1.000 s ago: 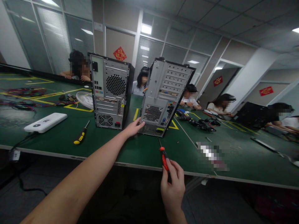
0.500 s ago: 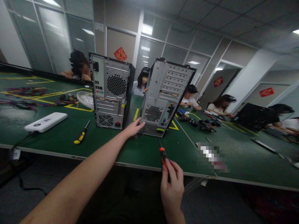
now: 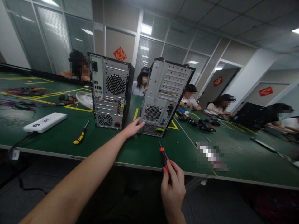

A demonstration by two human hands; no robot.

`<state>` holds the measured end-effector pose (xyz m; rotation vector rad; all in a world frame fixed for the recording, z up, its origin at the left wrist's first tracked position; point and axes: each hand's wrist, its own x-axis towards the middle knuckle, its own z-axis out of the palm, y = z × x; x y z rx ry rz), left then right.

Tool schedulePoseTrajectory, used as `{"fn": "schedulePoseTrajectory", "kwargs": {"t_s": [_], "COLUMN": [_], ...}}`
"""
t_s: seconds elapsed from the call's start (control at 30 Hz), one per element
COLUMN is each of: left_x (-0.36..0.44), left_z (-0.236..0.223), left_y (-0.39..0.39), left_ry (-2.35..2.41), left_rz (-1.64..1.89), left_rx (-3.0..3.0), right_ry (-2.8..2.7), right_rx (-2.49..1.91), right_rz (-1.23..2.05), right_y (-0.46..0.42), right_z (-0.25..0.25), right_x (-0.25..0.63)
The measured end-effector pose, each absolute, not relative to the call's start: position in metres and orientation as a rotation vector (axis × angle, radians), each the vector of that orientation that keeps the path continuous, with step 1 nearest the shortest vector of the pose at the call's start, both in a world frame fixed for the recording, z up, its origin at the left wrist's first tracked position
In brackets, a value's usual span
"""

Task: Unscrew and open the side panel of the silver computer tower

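Note:
Two desktop computer cases stand upright side by side, their back panels facing me. My left hand (image 3: 133, 128) grips the lower left edge of the right computer case (image 3: 153, 90), thumb on its back panel and fingers along its side. A black and red screwdriver (image 3: 163, 153) is pinched by its handle in the fingers of my right hand (image 3: 173, 183). Its shaft points up to the bottom edge of that case; whether the tip touches is not clear. The left computer case (image 3: 111, 93) stands untouched.
On the green table (image 3: 105, 146) lie a yellow and black screwdriver (image 3: 80, 133), a white power bank (image 3: 45, 122) with a cable, bundled wires (image 3: 25, 91) and black cables (image 3: 205, 123). A white basket (image 3: 84, 99) sits behind the left case. Several people sit across the table.
My right fingers have shifted slightly on the screwdriver handle, which looks turned a little. My left hand keeps its place on the case.

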<state>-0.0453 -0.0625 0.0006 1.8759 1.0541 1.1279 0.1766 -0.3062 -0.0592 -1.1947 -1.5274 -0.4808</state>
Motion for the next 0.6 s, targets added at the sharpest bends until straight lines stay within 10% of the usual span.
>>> {"fn": "schedulePoseTrajectory", "kwargs": {"t_s": [0.6], "left_x": [-0.0433], "left_z": [-0.0007], "left_y": [-0.0608], "left_ry": [1.035], "left_rz": [1.149], "left_rx": [1.892], "right_ry": [-1.555], "right_rx": [-1.183], "right_rz": [-0.489], "right_y": [-0.3046], "right_z": [-0.0637], "right_x": [0.1763]}}
